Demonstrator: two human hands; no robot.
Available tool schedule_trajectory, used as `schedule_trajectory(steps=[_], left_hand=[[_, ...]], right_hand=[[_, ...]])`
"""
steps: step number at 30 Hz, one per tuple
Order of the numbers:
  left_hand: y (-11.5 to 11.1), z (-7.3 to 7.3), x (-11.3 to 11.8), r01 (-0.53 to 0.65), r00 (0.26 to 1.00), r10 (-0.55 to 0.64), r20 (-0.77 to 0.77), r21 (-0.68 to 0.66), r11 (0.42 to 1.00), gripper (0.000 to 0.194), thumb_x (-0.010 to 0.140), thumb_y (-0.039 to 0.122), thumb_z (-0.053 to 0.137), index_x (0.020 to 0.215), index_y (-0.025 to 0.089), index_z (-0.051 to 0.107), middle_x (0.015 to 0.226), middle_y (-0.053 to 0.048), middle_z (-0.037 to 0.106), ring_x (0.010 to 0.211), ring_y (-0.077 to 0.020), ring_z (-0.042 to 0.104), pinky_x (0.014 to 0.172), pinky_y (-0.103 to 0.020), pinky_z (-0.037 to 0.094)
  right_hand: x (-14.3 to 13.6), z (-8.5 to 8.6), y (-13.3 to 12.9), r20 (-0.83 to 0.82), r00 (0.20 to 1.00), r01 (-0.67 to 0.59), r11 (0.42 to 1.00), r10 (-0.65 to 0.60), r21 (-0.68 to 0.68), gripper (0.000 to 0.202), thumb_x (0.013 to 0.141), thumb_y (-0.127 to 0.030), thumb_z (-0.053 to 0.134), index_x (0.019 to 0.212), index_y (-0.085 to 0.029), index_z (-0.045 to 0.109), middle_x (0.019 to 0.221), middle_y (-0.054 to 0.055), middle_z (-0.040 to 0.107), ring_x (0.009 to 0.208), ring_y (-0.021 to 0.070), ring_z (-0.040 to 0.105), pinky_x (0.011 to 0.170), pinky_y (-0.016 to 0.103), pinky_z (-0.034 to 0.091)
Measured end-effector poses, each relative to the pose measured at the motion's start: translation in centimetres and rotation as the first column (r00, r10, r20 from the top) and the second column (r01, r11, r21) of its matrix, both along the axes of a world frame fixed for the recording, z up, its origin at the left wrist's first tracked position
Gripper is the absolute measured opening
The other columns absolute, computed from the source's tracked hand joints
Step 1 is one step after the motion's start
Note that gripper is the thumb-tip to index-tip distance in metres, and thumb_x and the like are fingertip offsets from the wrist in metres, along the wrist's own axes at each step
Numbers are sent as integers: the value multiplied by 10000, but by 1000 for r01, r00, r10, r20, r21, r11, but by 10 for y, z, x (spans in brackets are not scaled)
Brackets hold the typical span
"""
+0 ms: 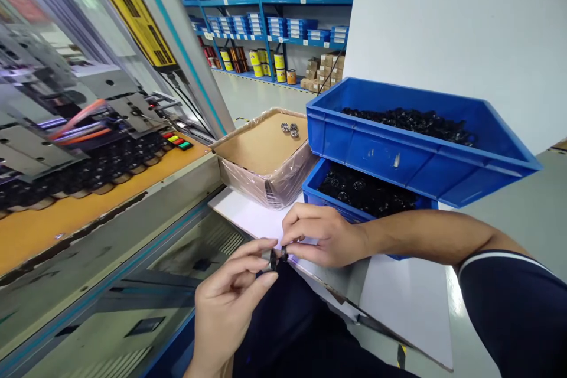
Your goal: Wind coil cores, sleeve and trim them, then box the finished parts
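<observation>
Near the centre of the head view, my left hand (237,292) pinches a small round part (269,259) with a metallic side and a dark face. My right hand (319,236) grips a small black part (284,253) between thumb and fingertips, right beside the round one. The two parts meet or nearly meet; the exact contact is too small to tell. Beyond my hands, a plastic-wrapped cardboard box (252,147) carries several small metallic round parts (290,129) on its top. Two blue bins stand to the right, the upper bin (416,156) and the lower bin (312,184), both holding many black parts.
A machine (110,100) with rows of black parts on an orange surface (88,212) stands at the left. Its metal frame edge runs beside my left hand. A white board (407,307) lies under my right forearm. Blue shelves (261,12) with bins stand behind.
</observation>
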State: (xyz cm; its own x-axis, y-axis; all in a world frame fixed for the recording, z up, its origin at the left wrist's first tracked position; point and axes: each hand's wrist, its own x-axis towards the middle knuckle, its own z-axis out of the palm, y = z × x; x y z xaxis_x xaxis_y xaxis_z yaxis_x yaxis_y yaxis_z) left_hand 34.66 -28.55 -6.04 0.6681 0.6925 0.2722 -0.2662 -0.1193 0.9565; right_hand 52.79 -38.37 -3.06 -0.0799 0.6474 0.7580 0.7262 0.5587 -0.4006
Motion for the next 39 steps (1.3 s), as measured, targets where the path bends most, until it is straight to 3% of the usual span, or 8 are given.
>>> schedule_trajectory(steps=[6,10,13,17,22,32,35,39], left_hand=[[-11,3,5,-108,990,96,-107,-109,988,385,609,351,911,941,211,774,904,-75,801,839,-230,768,833,-318,635],[-14,5,7,-82,996,73,-55,-168,982,310,597,319,921,850,217,773,958,-54,799,805,-196,769,795,-264,639],[-10,1,7,-29,999,35,21,-227,974,255,595,249,920,794,219,763,1036,-53,794,854,-198,773,788,-238,635],[-3,-4,7,37,999,-33,27,-165,986,289,626,162,891,883,216,771,899,-52,811,820,-208,782,791,-254,641],[0,-6,8,25,999,-28,-28,-113,993,311,633,176,884,926,202,782,841,-49,810,812,-224,784,801,-280,646],[-6,-4,11,52,998,-42,53,-185,981,312,629,145,886,913,218,779,845,-34,814,780,-197,786,756,-221,637],[-6,-2,10,54,997,-40,65,-221,974,358,629,153,891,960,218,775,812,-39,810,771,-203,786,748,-226,638],[-7,0,9,70,996,-56,76,-209,975,336,634,154,890,946,228,791,822,-35,811,765,-186,783,749,-210,632]], right_hand=[[-1,-2,0,15,1000,-18,999,18,-38,84,953,-170,556,964,-129,628,893,67,606,847,107,608,752,215,552],[-1,-3,1,27,999,-31,994,34,-102,107,972,-189,526,996,-127,610,920,81,595,878,117,605,759,229,555],[-2,-4,3,13,999,-37,997,38,-63,92,967,-187,539,972,-130,611,920,76,594,855,107,605,746,222,556],[-3,-3,3,-2,999,-50,999,50,7,61,946,-157,569,950,-128,623,885,64,594,830,97,603,736,206,552],[-2,-3,2,29,999,-14,999,15,-43,99,966,-196,544,951,-137,622,891,67,593,825,100,606,720,208,550],[-3,0,1,37,999,-36,999,36,-4,97,957,-188,543,954,-132,622,886,64,589,831,97,606,737,204,557],[-1,5,0,151,986,-72,997,67,28,153,932,-183,562,1054,-101,606,966,103,609,895,117,610,767,218,567],[1,5,1,379,923,-22,977,-61,211,150,931,-175,593,1070,-117,589,994,90,640,932,124,617,822,233,574]])
